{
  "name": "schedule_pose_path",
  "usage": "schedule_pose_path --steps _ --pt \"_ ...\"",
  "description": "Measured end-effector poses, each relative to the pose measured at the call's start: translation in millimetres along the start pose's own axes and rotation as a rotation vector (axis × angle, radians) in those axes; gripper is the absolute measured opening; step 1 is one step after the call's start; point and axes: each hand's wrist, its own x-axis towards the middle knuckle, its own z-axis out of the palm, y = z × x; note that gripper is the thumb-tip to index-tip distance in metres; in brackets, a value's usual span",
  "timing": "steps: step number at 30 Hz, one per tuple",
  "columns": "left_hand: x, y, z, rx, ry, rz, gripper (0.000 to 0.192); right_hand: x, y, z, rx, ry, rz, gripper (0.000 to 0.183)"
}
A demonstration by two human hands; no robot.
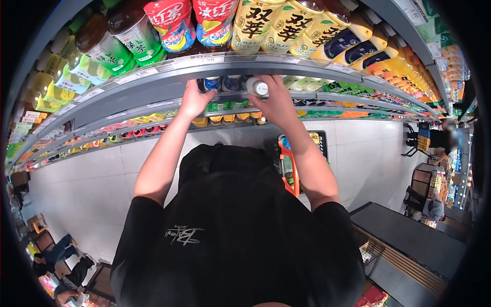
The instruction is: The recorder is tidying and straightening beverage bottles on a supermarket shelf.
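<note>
On the shelf below the top row, my left hand [196, 100] is around a dark bottle with a blue label [211, 84], the thumb across its front and the fingers partly hidden by the shelf edge. A second blue-labelled bottle [231, 83] stands just right of it. My right hand [274, 100] grips a bottle with a white cap [261, 89], tilted so that the cap faces me. Its fingertips go out of sight under the upper shelf's edge [238, 69].
Large bottles of tea [257, 25] fill the upper shelf. Lower shelves [238, 111] hold more drinks. Beside my body stands a dark basket with an orange handle [293, 169], goods inside. A dark counter [406, 234] is behind me at right. Other people [435, 140] are farther along the aisle.
</note>
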Motion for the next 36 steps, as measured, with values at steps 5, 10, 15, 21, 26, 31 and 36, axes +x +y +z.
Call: schedule_pose_path --steps 5,10,15,21,26,31,36 --pt "18 3 2 -0.043 -0.201 -0.132 0.049 13 17 27 0.059 0.178 0.019 0.058" --pt "24 -1 8 -0.156 -0.201 -0.047 0.045 27 26 39 0.146 0.219 0.175 0.049" --pt "25 -1 5 -0.120 -0.193 -0.001 0.042 40 13 40 0.172 0.234 0.323 0.026" --pt "26 27 -11 -0.049 -0.303 -0.171 0.047 34 13 37 -0.258 0.368 0.080 0.026" --pt "24 21 -10 -0.027 -0.223 -0.051 0.037 35 17 43 0.111 0.307 0.333 0.026" --pt "25 22 -10 -0.046 -0.258 -0.127 0.037 44 45 52 0.338 0.312 0.312 0.023" --pt "28 24 -13 -0.097 -0.268 -0.109 0.037 49 56 46 0.324 0.266 0.184 0.024"
